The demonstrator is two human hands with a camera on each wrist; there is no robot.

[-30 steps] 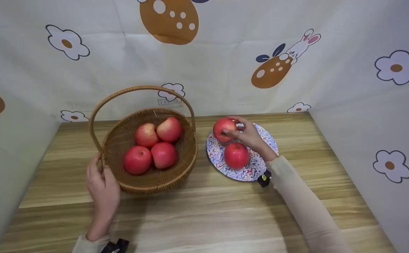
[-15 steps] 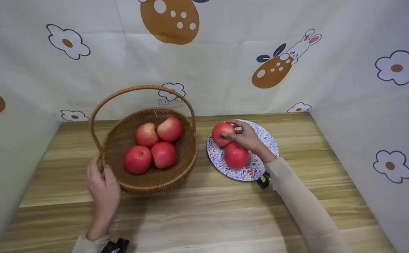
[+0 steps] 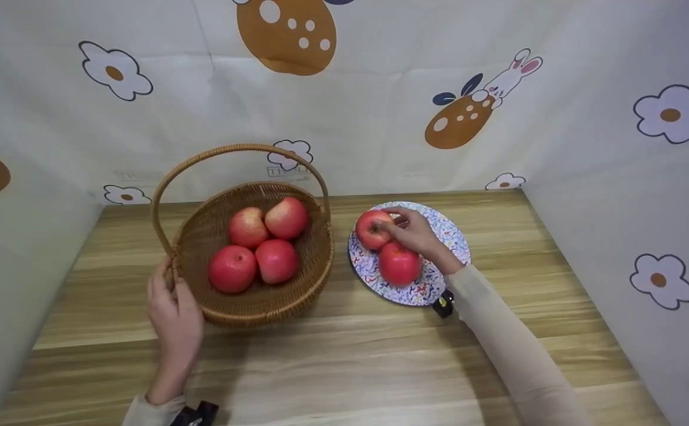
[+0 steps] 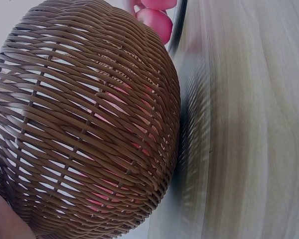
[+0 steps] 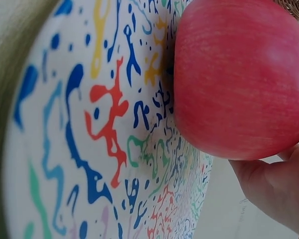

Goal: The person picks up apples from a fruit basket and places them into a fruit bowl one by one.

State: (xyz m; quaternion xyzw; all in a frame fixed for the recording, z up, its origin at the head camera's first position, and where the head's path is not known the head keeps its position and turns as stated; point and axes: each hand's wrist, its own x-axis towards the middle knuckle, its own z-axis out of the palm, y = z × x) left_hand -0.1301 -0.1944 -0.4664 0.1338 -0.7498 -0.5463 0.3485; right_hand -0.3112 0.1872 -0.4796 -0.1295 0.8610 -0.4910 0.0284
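In the head view my left hand grips the rim of a wicker basket at the foot of its arched handle. Several red apples lie in the basket. My right hand holds a red apple between thumb and fingers at the upper left of a speckled plate. Another apple sits on the plate just in front, close against the held one. That nearer apple fills much of the right wrist view and hides most of the fingers. The woven basket side fills the left wrist view.
The wood-grain table runs under the basket and plate. Pale curtains printed with flowers and a rabbit stand at the back and both sides. The basket handle arches high above the apples.
My right hand has moved slightly down and toward the front with its apple, bringing it close against the other apple on the plate. The left hand and the basket stay put.
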